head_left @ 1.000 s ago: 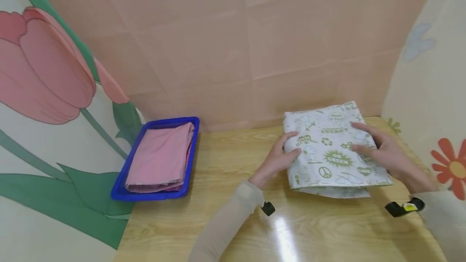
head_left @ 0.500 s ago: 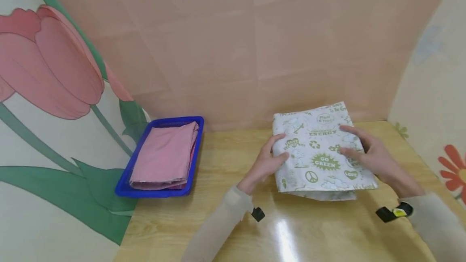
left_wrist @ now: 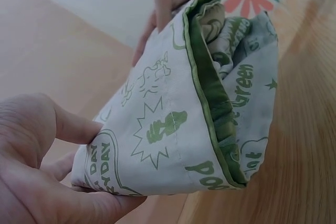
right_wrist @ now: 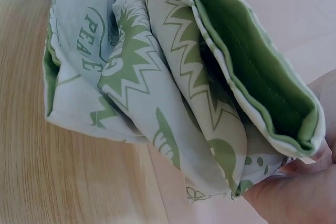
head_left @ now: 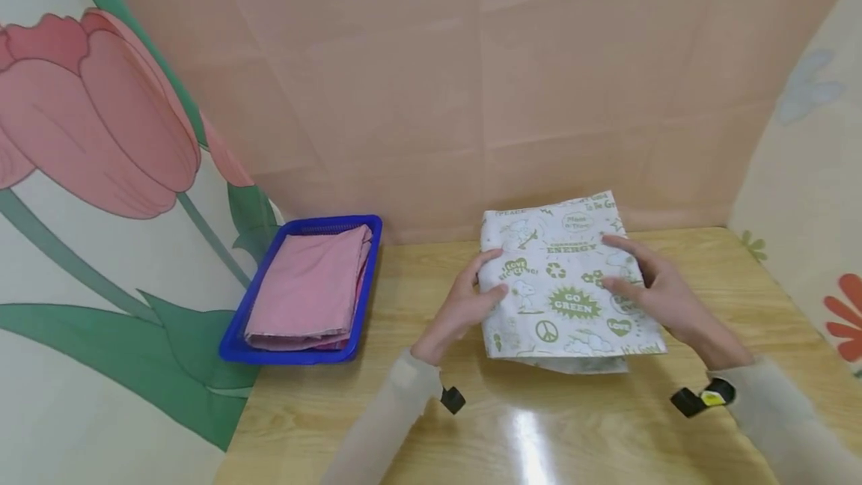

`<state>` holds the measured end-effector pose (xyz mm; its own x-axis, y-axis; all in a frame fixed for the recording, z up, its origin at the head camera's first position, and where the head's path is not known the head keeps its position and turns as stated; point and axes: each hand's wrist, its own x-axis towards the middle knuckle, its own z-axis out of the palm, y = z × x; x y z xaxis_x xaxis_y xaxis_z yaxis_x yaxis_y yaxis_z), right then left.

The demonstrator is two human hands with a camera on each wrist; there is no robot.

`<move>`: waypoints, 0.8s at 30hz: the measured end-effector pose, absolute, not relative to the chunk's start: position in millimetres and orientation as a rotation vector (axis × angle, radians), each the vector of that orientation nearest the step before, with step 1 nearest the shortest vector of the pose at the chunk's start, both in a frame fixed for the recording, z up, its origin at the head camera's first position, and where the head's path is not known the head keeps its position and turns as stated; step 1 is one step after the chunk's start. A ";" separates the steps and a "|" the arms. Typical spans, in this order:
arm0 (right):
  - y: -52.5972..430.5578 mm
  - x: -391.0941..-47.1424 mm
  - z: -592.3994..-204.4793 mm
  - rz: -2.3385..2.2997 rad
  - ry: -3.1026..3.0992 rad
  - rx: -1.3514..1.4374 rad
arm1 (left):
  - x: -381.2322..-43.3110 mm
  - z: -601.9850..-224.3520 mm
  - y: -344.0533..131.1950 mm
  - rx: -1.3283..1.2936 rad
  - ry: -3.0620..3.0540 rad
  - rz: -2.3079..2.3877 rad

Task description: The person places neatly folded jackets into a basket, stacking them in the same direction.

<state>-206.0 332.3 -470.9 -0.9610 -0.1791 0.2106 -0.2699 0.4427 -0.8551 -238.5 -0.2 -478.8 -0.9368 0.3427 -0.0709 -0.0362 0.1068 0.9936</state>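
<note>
A folded white cloth with green print (head_left: pixel 539 335) is held up above the wooden table, its top layer facing me. My left hand (head_left: pixel 465 302) grips its left edge, with the thumb on the printed face. On the right side, my right hand (head_left: pixel 663 294) grips the cloth, thumb and a finger showing on top. The left wrist view shows the cloth (left_wrist: pixel 152 124) between the left thumb and fingers, with a green lining along its open edge. Loose folds of the cloth (right_wrist: pixel 157 77) fill the right wrist view, where the right hand (right_wrist: pixel 299 198) is partly hidden.
A blue plastic basket (head_left: pixel 232 350) stands at the table's left with a folded pink cloth (head_left: pixel 306 283) in it. The wooden table (head_left: pixel 417 245) meets a pinkish backdrop (head_left: pixel 377 96). Painted walls with flowers close both sides.
Both hands have carried the folded white cloth to the left, nearer the blue basket, keeping the same grip. The head view has shifted slightly, too.
</note>
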 end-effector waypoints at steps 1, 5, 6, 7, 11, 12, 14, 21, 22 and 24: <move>329.0 -206.1 -470.9 1.563 -2.590 0.410 | -238.6 -478.5 -4.0 0.308 2.094 1.911; 317.4 -206.9 -470.5 1.592 -2.577 0.416 | -238.2 -475.1 -17.3 0.321 2.069 1.925; 314.6 -207.1 -470.2 1.611 -2.569 0.418 | -238.1 -473.9 -20.3 0.322 2.068 1.924; 312.2 -207.1 -470.0 1.618 -2.568 0.425 | -237.9 -472.7 -23.1 0.323 2.071 1.922; 303.5 -207.1 -469.9 1.645 -2.558 0.454 | -237.7 -469.4 -33.4 0.322 2.082 1.912; 301.3 -207.3 -469.9 1.654 -2.556 0.457 | -237.7 -468.9 -35.5 0.319 2.081 1.913; 297.2 -208.0 -470.2 1.668 -2.551 0.470 | -237.8 -468.0 -39.9 0.312 2.084 1.912; 279.2 -208.6 -469.5 1.666 -2.528 0.553 | -237.6 -462.6 -60.5 0.312 2.086 1.893; 277.0 -208.7 -468.9 1.664 -2.530 0.556 | -238.2 -461.7 -63.5 0.317 2.088 1.888; 272.3 -208.9 -468.0 1.649 -2.531 0.559 | -239.8 -459.9 -69.6 0.322 2.082 1.879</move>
